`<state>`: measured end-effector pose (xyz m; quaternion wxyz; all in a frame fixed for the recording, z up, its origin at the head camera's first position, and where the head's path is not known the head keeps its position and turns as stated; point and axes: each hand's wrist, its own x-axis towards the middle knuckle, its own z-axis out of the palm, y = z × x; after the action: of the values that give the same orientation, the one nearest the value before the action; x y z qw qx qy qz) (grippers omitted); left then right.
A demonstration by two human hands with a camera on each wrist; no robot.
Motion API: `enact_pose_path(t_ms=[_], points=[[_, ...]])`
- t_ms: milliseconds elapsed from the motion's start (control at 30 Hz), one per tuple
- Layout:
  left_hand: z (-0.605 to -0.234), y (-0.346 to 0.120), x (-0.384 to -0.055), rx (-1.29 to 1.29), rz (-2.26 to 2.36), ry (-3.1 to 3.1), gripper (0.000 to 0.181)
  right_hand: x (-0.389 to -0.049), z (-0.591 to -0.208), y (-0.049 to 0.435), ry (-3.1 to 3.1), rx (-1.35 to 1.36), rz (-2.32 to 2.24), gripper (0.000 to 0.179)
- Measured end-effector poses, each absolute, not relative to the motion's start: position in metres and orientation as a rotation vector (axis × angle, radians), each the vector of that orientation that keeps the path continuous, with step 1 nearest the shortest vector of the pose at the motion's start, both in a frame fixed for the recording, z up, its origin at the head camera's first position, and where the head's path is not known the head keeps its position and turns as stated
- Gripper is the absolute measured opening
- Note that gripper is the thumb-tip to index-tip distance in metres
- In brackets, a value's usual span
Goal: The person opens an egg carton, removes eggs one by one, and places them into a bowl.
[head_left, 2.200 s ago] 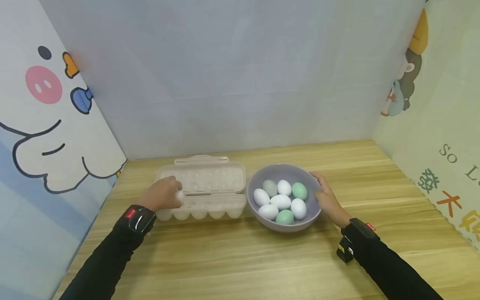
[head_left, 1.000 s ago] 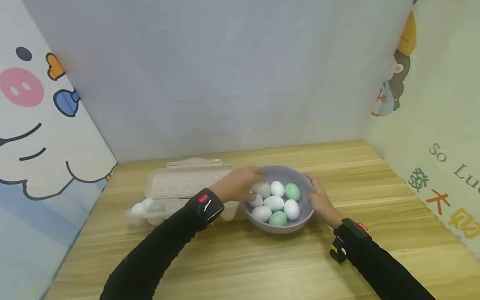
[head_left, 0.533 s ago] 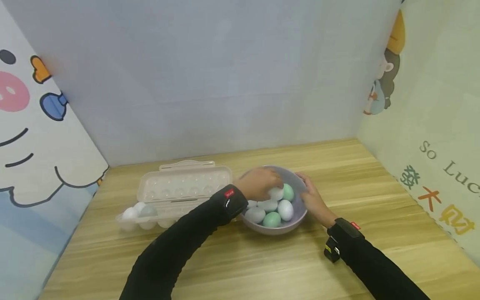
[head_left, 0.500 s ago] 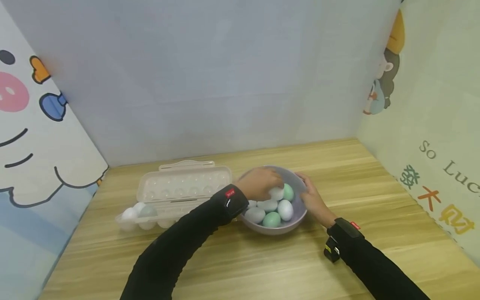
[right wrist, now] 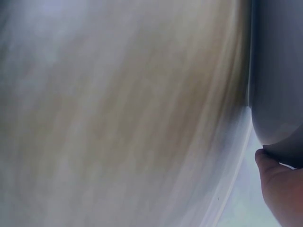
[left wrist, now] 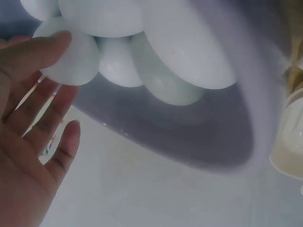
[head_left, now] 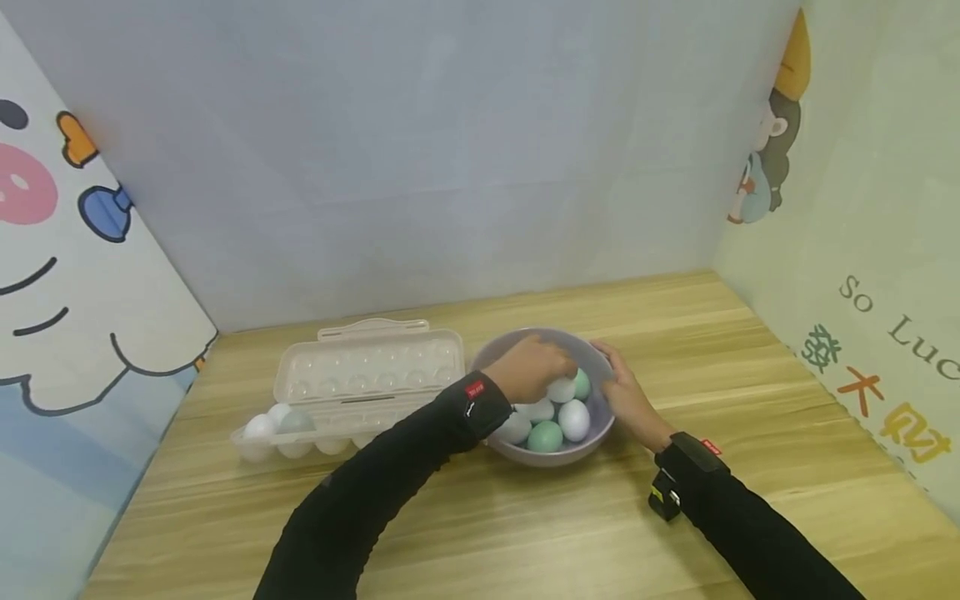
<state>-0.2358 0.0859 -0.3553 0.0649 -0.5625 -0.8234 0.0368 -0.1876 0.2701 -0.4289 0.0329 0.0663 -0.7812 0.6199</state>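
In the head view, my left hand (head_left: pixel 531 368) reaches into a purple-grey bowl (head_left: pixel 603 372) of white and green eggs. Its thumb and fingers grip a pale egg (left wrist: pixel 78 59), plain in the left wrist view, still among the other eggs. At the bowl's right side, my right hand (head_left: pixel 630 404) holds the rim; the right wrist view catches its thumb against the bowl's wall (right wrist: pixel 279 85). To the left lies a clear egg carton (head_left: pixel 367 367), its lid raised. White eggs (head_left: pixel 260 427) and a grey-green egg (head_left: pixel 295 422) sit in the carton's left end. My left sleeve hides part of its front row.
The wooden table (head_left: pixel 450 533) runs back to a pale cloth wall (head_left: pixel 450 167). Printed panels flank it, with a cartoon figure (head_left: pixel 30 192) on the left and lettering (head_left: pixel 862 392) on the right.
My left hand has gone from the carton rightward into the bowl and taken hold of an egg there. The egg it held earlier is out of its fingers. My right hand stays on the rim.
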Motion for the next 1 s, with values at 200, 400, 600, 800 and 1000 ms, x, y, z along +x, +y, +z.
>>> enact_pose_path(t_ms=[200,400,600,800,1000], points=[[-0.334,0.049,-0.230,-1.587,-0.019,-2.552,0.040,-0.188,-0.429,0.262,-2.422,0.228,1.884,0.064],[-0.318,-0.013,-0.235,-1.444,-0.140,-2.546,0.036,-0.187,-0.428,0.265,-2.416,0.262,1.866,0.064],[-0.314,-0.084,-0.230,-1.255,-0.093,-2.619,0.036,-0.186,-0.427,0.267,-2.435,0.278,1.858,0.064],[-0.322,-0.151,-0.231,-1.103,-0.055,-2.774,0.031,-0.184,-0.426,0.270,-2.431,0.269,1.878,0.065],[-0.337,-0.203,-0.227,-0.862,0.015,-3.231,0.036,-0.183,-0.424,0.267,-2.445,0.271,1.914,0.066]])
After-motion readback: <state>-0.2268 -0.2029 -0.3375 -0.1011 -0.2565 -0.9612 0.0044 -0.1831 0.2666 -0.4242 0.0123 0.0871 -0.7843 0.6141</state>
